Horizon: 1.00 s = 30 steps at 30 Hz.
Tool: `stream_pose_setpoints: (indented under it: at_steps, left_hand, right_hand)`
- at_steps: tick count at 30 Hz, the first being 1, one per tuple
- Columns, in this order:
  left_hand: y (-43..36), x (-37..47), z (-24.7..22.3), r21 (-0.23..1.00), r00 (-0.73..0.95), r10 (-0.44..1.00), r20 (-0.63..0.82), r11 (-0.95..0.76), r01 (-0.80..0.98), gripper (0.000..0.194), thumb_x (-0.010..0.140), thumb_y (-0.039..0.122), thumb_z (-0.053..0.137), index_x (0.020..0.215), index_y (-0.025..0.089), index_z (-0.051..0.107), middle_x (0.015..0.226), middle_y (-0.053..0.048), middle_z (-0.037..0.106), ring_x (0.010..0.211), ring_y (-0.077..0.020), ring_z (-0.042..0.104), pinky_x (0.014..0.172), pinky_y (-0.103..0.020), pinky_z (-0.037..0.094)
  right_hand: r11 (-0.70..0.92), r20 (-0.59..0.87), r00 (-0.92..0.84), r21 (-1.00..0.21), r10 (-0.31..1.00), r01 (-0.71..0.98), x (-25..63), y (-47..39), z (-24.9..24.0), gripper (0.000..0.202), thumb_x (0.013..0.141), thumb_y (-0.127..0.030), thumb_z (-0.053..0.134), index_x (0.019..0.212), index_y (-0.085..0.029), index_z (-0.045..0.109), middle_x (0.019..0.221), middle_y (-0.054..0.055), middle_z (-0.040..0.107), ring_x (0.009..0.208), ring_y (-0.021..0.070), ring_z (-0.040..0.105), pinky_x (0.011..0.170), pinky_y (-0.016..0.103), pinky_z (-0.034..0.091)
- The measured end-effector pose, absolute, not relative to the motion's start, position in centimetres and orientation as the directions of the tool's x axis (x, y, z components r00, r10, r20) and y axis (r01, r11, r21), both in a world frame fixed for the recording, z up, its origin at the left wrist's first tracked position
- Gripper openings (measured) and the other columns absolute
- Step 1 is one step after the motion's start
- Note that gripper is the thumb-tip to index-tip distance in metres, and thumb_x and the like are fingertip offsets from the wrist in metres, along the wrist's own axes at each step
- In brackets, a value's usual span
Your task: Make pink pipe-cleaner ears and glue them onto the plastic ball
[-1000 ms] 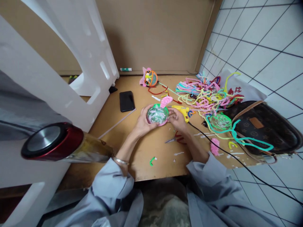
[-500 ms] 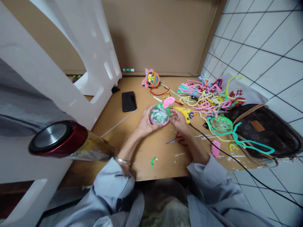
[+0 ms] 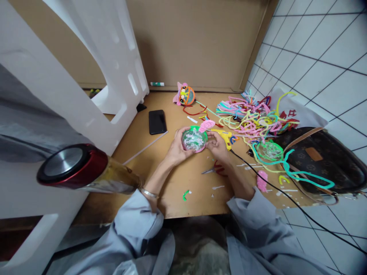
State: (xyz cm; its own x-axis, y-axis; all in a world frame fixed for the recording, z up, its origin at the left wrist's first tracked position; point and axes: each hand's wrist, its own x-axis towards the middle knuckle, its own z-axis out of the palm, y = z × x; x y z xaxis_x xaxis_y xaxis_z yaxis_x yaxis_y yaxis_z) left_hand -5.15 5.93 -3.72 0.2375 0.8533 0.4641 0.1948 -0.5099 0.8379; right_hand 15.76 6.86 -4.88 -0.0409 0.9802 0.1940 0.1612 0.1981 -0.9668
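A clear round shell [image 3: 194, 139] with a green and pink fuzzy rim and whitish streaks is held above the table between my hands. My left hand [image 3: 178, 148] wraps around its left side, thumb along the lower edge. Fingers of my right hand [image 3: 215, 143] are bent against its right rim. A pink fuzzy piece [image 3: 207, 125] stands up from the shell's top right edge. Just beyond my right hand lies a yellow glue gun [image 3: 224, 136] with a black cord. Scissors [image 3: 213, 169] with red handles lie below, partly hidden by my right forearm.
A phone [image 3: 157, 122] and a decorated orange and pink ball [image 3: 186, 95] lie farther back. Right of them are heaped pipe cleaners [image 3: 252, 114], another green-rimmed shell [image 3: 269, 151] and a brown bag [image 3: 323, 156]. A tall flask [image 3: 94, 168] stands at the left beside a white panel [image 3: 120, 76].
The shell and its pink piece appear slightly tilted compared with before. My hands keep nearly the same hold, and the whole view has shifted a little.
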Motion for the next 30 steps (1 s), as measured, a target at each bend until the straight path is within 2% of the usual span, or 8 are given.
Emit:
stream_pose_setpoints:
  at_steps: [5,11,23,30]
  left_hand:
    - [5.75,-5.17,-3.31,0.783,0.276,0.820,0.501,-0.565,0.258,0.093,0.065,0.032,0.083,0.147,0.027,0.039,0.148,-0.014,0.041,0.141,-0.0346,0.043,0.119,-0.054,0.036]
    - [6.01,-5.41,-3.39,0.770,0.281,0.822,0.496,-0.565,0.294,0.092,0.065,0.034,0.084,0.146,0.027,0.041,0.148,-0.014,0.040,0.143,-0.0359,0.040,0.121,-0.055,0.032]
    - [5.77,-5.37,-2.99,0.801,0.246,0.853,0.460,-0.519,0.298,0.086,0.066,0.030,0.082,0.143,0.023,0.045,0.143,-0.014,0.045,0.139,-0.0331,0.047,0.119,-0.052,0.038]
    - [5.85,-5.41,-3.14,0.797,0.218,0.857,0.467,-0.515,0.315,0.083,0.063,0.030,0.084,0.138,0.026,0.049,0.145,-0.013,0.043,0.140,-0.0347,0.046,0.118,-0.053,0.039]
  right_hand:
    - [0.188,0.187,-0.024,-0.965,0.982,0.183,15.71,6.75,-4.60,0.037,0.070,-0.026,0.068,0.105,-0.023,0.057,0.104,0.004,0.064,0.072,0.0131,0.060,0.072,0.031,0.055]
    - [0.184,0.182,-0.028,-0.964,0.983,0.192,15.77,6.61,-4.38,0.041,0.071,-0.025,0.066,0.111,-0.023,0.057,0.107,0.005,0.065,0.072,0.0122,0.059,0.069,0.029,0.054]
    - [0.200,0.198,-0.029,-0.959,0.980,0.199,15.73,6.49,-4.26,0.039,0.071,-0.026,0.067,0.109,-0.022,0.058,0.110,0.006,0.063,0.072,0.0124,0.061,0.070,0.031,0.054]
    - [0.224,0.222,-0.036,-0.955,0.974,0.196,15.60,6.54,-4.40,0.039,0.071,-0.030,0.067,0.108,-0.022,0.057,0.110,0.006,0.064,0.071,0.0124,0.060,0.071,0.030,0.053]
